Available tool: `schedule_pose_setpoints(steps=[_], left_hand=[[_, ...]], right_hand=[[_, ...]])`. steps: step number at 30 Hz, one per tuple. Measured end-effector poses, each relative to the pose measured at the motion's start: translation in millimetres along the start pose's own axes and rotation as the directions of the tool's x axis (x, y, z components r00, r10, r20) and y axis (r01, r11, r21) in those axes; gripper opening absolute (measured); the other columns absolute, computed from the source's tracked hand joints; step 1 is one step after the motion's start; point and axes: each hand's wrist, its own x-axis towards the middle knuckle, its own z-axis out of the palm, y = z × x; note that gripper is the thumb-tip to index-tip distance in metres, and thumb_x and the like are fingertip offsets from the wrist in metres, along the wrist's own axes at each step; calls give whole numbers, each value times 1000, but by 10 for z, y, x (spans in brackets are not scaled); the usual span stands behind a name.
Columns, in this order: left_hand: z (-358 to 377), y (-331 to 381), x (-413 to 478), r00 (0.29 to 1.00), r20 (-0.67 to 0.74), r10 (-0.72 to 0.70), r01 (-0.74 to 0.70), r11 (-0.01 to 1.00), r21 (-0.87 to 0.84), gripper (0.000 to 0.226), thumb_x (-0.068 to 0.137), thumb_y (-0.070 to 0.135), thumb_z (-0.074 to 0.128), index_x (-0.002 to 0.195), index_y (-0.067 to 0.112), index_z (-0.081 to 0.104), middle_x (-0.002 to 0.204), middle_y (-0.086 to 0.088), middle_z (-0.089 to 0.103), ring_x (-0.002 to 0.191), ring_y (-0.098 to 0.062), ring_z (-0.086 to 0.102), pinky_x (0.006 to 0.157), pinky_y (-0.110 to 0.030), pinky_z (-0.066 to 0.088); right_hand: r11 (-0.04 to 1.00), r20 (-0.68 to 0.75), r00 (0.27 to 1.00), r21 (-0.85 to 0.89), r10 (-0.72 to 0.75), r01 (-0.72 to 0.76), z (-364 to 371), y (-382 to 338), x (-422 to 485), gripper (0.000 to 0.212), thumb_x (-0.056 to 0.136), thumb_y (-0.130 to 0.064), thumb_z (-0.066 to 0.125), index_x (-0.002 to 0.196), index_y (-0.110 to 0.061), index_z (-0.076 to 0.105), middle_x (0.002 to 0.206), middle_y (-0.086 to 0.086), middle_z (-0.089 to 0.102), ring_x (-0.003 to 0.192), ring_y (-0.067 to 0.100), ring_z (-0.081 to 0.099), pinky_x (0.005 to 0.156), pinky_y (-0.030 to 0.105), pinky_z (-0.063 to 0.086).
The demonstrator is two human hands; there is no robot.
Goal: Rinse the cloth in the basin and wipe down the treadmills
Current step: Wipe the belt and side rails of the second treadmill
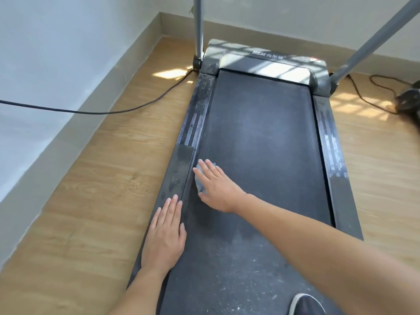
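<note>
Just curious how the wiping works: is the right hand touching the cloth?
Touching. The head view shows the right hand lying flat on the cloth, straight fingers covering most of it on the treadmill belt.

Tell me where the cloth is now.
In the head view, the blue cloth lies under the right hand on the treadmill belt, at its left edge beside the side rail.

1. A plain indoor exercise room, home or small gym; which one cannot be told.
2. A treadmill (pixel 261 133) stands on wood-look flooring (pixel 91 201) near a corner.
3. White walls (pixel 56 53), grey skirting (pixel 68 137), a power cable (pixel 113 111) trailing across the floor.
</note>
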Motion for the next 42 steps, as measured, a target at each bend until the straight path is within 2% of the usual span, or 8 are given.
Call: schedule_pose_setpoints(steps=[5, 9, 13, 18, 27, 30, 35, 42], left_hand=[[-109, 32, 88, 999, 45, -15, 17, 999, -29, 63, 106, 29, 32, 164, 6, 37, 177, -6, 22, 162, -23, 26, 130, -46, 26], [-192, 38, 53, 998, 59, -34, 39, 995, -89, 66, 102, 31, 38, 164, 9, 38, 177, -2, 21, 163, -19, 24, 131, -44, 24], [-192, 82, 5, 999, 40, -25, 30, 993, -114, 63, 96, 29, 47, 158, 24, 51, 177, -1, 24, 162, -20, 27, 130, -45, 28], [-110, 27, 79, 999, 5, -34, 34, 996, -77, 56, 97, 31, 45, 152, 27, 59, 176, 1, 24, 162, -18, 26, 129, -45, 29], [-72, 37, 95, 999, -35, -36, 34, 998, -56, 58, 99, 34, 38, 151, 22, 61, 175, -1, 28, 160, -25, 33, 127, -50, 33], [-78, 78, 68, 998, -37, -51, 49, 997, -66, 59, 100, 34, 36, 151, 21, 60, 175, -1, 27, 160, -25, 32, 127, -50, 33], [-68, 60, 86, 998, -33, -47, 44, 996, -75, 58, 101, 34, 35, 152, 20, 60, 175, -4, 28, 160, -27, 33, 128, -51, 31], [-83, 97, 83, 999, -9, -46, 45, 997, -68, 58, 100, 33, 37, 153, 21, 58, 176, -4, 26, 161, -27, 29, 128, -51, 31]], right_hand=[[993, 138, 987, -92, 88, -76, -1068, 327, -295, 45, 104, -24, 40, 149, -25, 42, 133, 6, 62, 122, 31, 59, 93, 44, 52], [958, 259, 948, -265, 183, -113, -1353, 375, -328, 39, 104, -27, 42, 143, -24, 50, 129, 6, 62, 115, 32, 63, 91, 41, 51], [963, 235, 934, -87, 268, -255, -691, 130, 66, 33, 103, -33, 50, 128, -12, 49, 123, 10, 58, 108, 36, 62, 89, 44, 52], [961, -128, 952, 51, 277, -272, 161, -171, 504, 36, 96, -29, 69, 118, -5, 54, 109, 13, 50, 79, 32, 61, 55, 36, 51], [992, 218, 968, -49, 126, -118, -243, 792, 129, 5, 102, -17, 50, 103, -20, 53, 111, 6, 53, 83, 34, 59, 66, 38, 44], [928, 171, 914, -137, 367, -347, -192, 1642, -550, 4, 101, -21, 51, 105, -22, 52, 104, 3, 52, 97, 33, 64, 68, 37, 44], [599, 6, 601, 75, 799, -797, -55, 2265, -1780, 6, 103, -15, 48, 104, -15, 42, 112, 13, 52, 97, 42, 61, 78, 46, 49], [664, -127, 666, 336, 735, -668, 163, 1312, -761, 10, 103, -13, 46, 112, -8, 45, 116, 16, 49, 89, 45, 57, 67, 39, 35]])
